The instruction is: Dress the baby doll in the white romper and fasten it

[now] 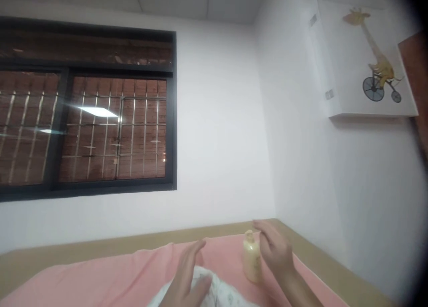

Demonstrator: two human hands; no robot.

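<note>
A pale yellow bottle (252, 260), with a pump-like top and small print on its side, stands upright on a pink cloth (110, 278). Just to its right is my right hand (276, 251), fingers stretched out near the bottle's top and not wrapped round it. Whether the hand touches the bottle, I cannot tell. My left hand (189, 278) is open, thumb apart from the fingers, over a white cloth item (230, 293) with a faint print. The lower part of that item falls outside the picture.
The pink cloth lies on a tan surface (227, 230) that meets white walls (220, 119) at the back and right. A dark-framed window (174, 133) with metal bars behind it is at the left. A white box-like panel (351, 75) with a giraffe on a bicycle hangs on the right wall.
</note>
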